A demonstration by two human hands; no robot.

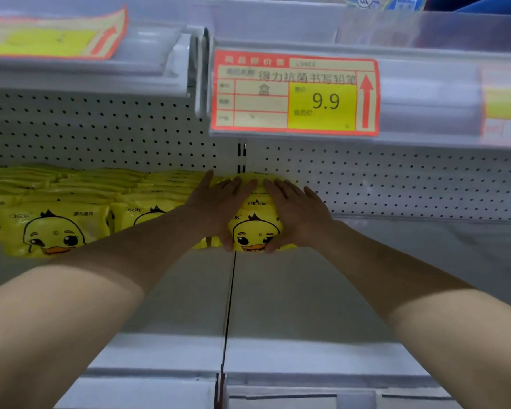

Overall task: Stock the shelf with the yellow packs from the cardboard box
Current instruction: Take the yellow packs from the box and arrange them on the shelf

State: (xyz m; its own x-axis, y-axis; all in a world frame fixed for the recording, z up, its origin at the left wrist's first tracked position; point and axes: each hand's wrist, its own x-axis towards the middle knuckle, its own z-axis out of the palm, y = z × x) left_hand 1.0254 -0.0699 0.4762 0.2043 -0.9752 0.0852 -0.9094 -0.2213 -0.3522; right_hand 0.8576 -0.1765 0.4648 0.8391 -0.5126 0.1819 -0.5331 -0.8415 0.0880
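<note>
Head view — grey shelf (292,290), pegboard back (101,134) — left hand (216,205), right hand (300,212) tight around stacked yellow packs (255,231).

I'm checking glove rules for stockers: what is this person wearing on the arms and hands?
Nothing that shows. Both forearms are bare with no sleeve in view, and the left hand and right hand have no gloves. No watch, bracelet or ring is visible.

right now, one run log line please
phase: placing | left hand: grips held packs | right hand: grips same | location: shelf, right of stocked row | box: unseen
</note>
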